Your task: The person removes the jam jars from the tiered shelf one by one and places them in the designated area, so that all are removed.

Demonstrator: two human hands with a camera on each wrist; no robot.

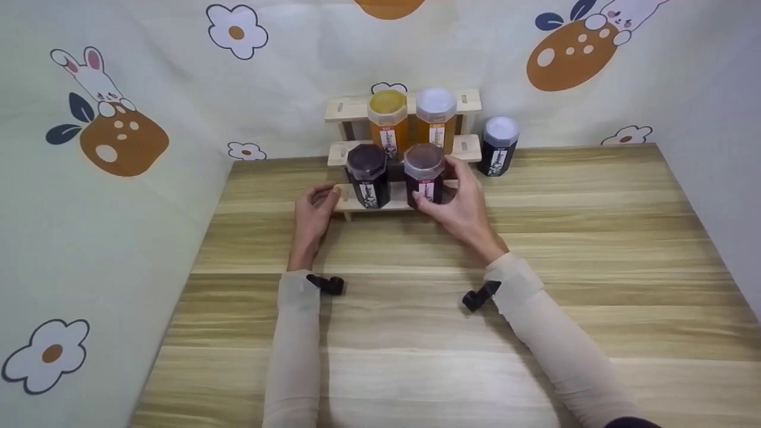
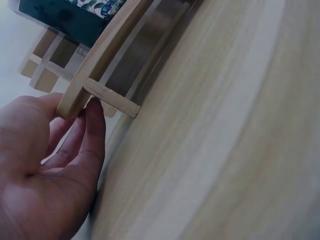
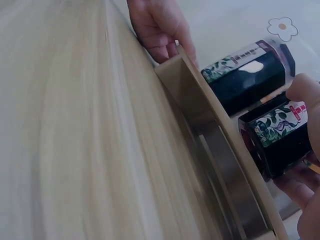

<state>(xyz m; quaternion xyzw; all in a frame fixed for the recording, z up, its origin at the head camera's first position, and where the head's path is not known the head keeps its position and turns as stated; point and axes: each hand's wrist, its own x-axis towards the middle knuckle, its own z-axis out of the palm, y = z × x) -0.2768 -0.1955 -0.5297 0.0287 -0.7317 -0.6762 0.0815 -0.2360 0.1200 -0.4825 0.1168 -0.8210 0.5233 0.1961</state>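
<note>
A three-step wooden rack stands against the back wall. My left hand pinches the left end of its lowest step, thumb on top and fingers beneath in the left wrist view. My right hand grips a dark jar with a brownish translucent lid, thumb in front and fingers behind. This jar stands close over the lowest step, upright in the head view. Left of it, another dark jar sits on the same step. Two amber jars, one with a yellow lid and one with a white lid, stand behind.
A dark jar with a white lid stands on the wood-grain table, right of the rack. Patterned cloth covers the back and left walls. Each wrist wears a small black camera.
</note>
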